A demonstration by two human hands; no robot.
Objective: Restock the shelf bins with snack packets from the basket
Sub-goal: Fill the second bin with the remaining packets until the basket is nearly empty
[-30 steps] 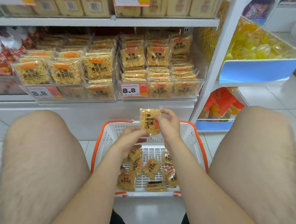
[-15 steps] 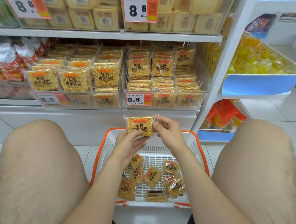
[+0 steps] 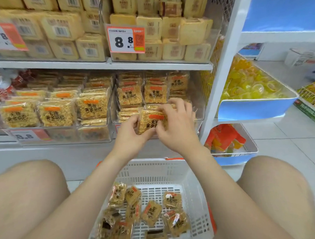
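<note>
Currently, on the lower shelf (image 3: 64, 145), the left bin (image 3: 93, 134) holds rows of square packets (image 3: 54, 114). They have clear film, an orange label strip and black characters, with coarse golden grain showing through. The bin wall is clear rigid plastic. The front packets stand face-out and others lie flat beneath them.

The left hand (image 3: 130, 134) has its fingers (image 3: 135, 120) curled round the left edge of one snack packet (image 3: 149, 121). The packet is upright, label toward the camera, at the front of the right bin (image 3: 198, 109). I cannot tell whether it is touching the flat-lying stock there or just above it.

The right hand (image 3: 176, 125) has its fingers bent over the packet's upper right edge, pinching it. Both hands hold this same packet.

Handling, judged: the packet is light, with a flat, stiff slab inside. The slab is likely brittle, so bending or squeezing could crack it. The film is glossy and probably slippery. It is best taken by opposite edges, as here, not pressed across the face.

Below centre, the basket (image 3: 155, 171) sits on the floor (image 3: 279, 147). It is white lattice plastic with an orange rim. Loose packets (image 3: 151, 213) lie tilted and scattered on its bottom, so the restock is well short of done.

At far right is a blue-fronted tray (image 3: 256, 108) of yellow translucent jelly cups (image 3: 244, 84), which are not part of the job.
</note>
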